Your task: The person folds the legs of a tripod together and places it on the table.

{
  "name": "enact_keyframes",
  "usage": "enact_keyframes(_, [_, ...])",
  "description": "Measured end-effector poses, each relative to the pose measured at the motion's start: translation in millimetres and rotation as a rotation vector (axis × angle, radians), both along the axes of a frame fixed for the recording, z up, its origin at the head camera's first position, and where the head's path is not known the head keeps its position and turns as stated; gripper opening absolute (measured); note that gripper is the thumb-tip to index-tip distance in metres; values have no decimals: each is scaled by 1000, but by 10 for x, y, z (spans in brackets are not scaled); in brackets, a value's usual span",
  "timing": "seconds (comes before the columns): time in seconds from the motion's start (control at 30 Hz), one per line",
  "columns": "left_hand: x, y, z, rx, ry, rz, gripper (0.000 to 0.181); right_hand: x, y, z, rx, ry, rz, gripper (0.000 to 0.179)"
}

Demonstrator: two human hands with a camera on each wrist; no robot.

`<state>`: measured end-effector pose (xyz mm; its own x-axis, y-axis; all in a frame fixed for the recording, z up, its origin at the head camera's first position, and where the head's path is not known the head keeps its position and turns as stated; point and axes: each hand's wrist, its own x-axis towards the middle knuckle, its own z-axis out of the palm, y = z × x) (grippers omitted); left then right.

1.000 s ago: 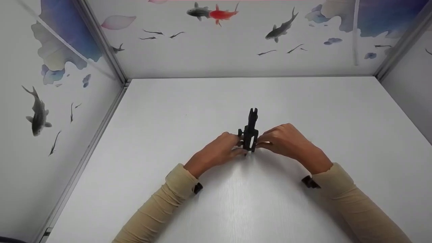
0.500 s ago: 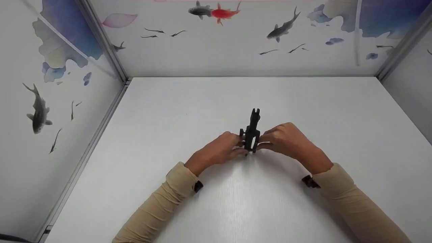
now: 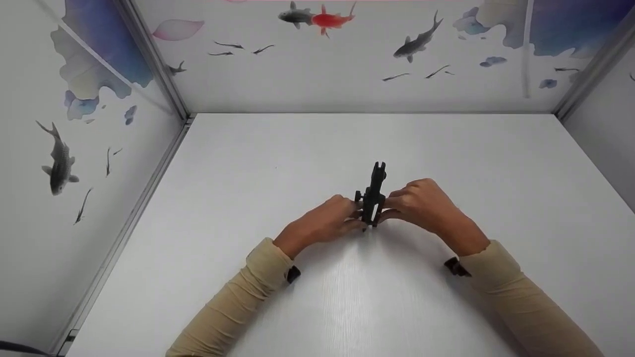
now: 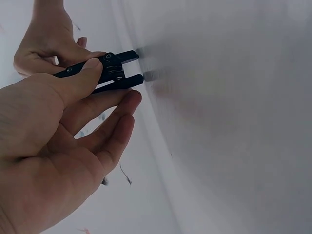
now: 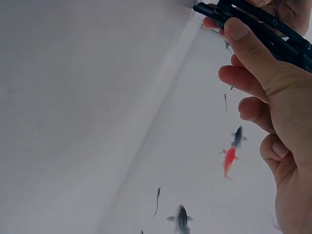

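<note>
Near the middle of the table, a black jointed bracket (image 3: 378, 184) stands on end, leaning slightly right. Its top is forked, and a small knob (image 3: 357, 196) sticks out on the left. My left hand (image 3: 322, 223) pinches its lower left side; in the left wrist view the thumb lies on the bracket (image 4: 113, 62) near its two-pronged lower end, the other fingers behind. From the right, my right hand (image 3: 421, 208) pinches the lower right side. The right wrist view has that thumb (image 5: 243, 36) pressed along a long black arm of the bracket. Both prong tips are at the tabletop.
The white table (image 3: 258, 153) reaches back to a white wall panel (image 3: 317, 84) printed with fish. Another printed panel (image 3: 30, 238) borders the left side, with a metal rail along it. Black wrist devices show by both cuffs.
The bracket's upper end has tipped slightly right and lower, and the slot in its lower part looks narrower. Both hands keep their hold with little movement; the head view shifts slightly.
</note>
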<state>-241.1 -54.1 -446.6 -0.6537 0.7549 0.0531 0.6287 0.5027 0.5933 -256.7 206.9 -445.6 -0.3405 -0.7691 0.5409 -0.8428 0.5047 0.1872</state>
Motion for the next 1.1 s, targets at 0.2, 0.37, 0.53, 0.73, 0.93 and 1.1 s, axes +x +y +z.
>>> enact_keyframes(0.2, [-8, 4, -6, 17, -3, -30, 19, -12, 16, -5, 8, 58, -27, 35])
enact_keyframes(0.37, [-14, 5, -16, 7, 2, -31, 20, -4, 29, -28, -1, 5, -26, 30])
enact_keyframes(0.53, [-17, -7, -27, 22, -10, -24, 21, 11, 37, -49, 5, -91, -40, 26])
enact_keyframes(0.73, [-33, -11, -42, 75, -53, 19, 24, 8, 30, -58, 14, -210, -64, 19])
enact_keyframes(0.93, [-15, -60, 48, 35, -86, 112, 49, 38, 33, -7, 54, -465, -116, 11])
enact_keyframes(1.1, [32, -159, 244, 87, 6, 266, 71, 80, 21, 57, 63, -692, -175, 17])
